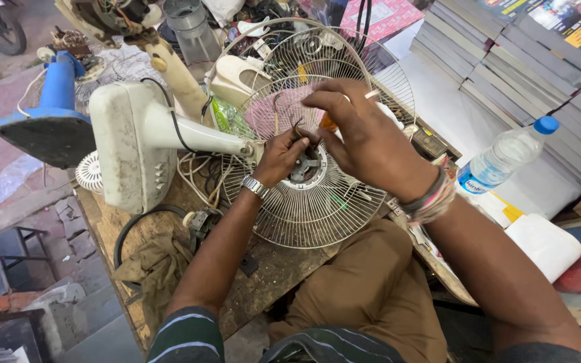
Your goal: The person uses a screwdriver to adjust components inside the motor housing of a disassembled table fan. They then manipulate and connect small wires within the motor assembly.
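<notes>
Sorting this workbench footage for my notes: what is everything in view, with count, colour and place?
Wire fan guard: one seen whole, silver, centre, under both hands.
Fan stand: one, cream, lying left of the guard.
Blue fan base: one, far left.
Water bottle: one, clear with blue cap, right.
Stacked books: many, grey edges, upper right.
White tub: one, right edge.
Cloth: one, olive, lower left.
Left hand: at the guard's hub, wristwatch on.
Right hand: above the hub, wristbands on.
</notes>
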